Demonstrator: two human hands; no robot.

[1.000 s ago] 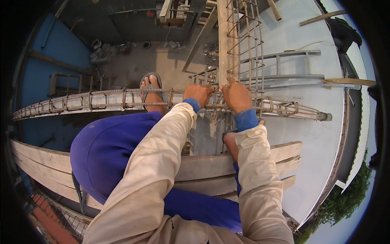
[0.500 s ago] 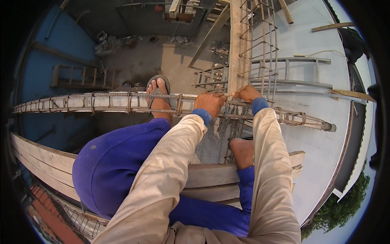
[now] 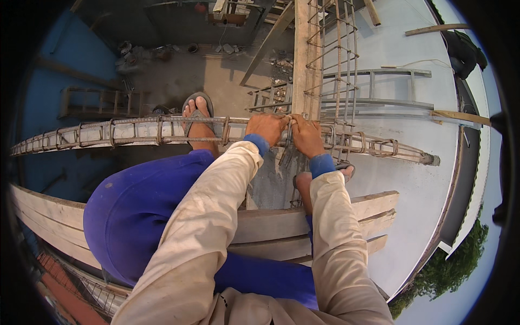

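Note:
A long rebar cage (image 3: 135, 130) with square stirrups runs left to right in front of me along a pale beam. My left hand (image 3: 267, 128) rests on its upper bar, fingers curled and closed. Beside it, my right hand (image 3: 306, 135) is closed too, its fingertips almost meeting the left ones. What they pinch is too small or too hidden to name. A second rebar cage (image 3: 339, 70) meets the first at my hands, next to an upright-looking timber plank (image 3: 300, 59). My sandalled left foot (image 3: 198, 111) stands on the long cage.
Wooden boards (image 3: 271, 225) lie under my legs. Far below on the left is a floor (image 3: 184, 76) with rubble (image 3: 132, 57). A metal ladder (image 3: 374, 100) lies against the pale surface at right. A dark figure or bundle (image 3: 463, 54) shows at the far right.
My right hand has turned upright and drawn in closer to my left, fingers now over the bars. The whole view has shifted slightly, and my right foot shows more.

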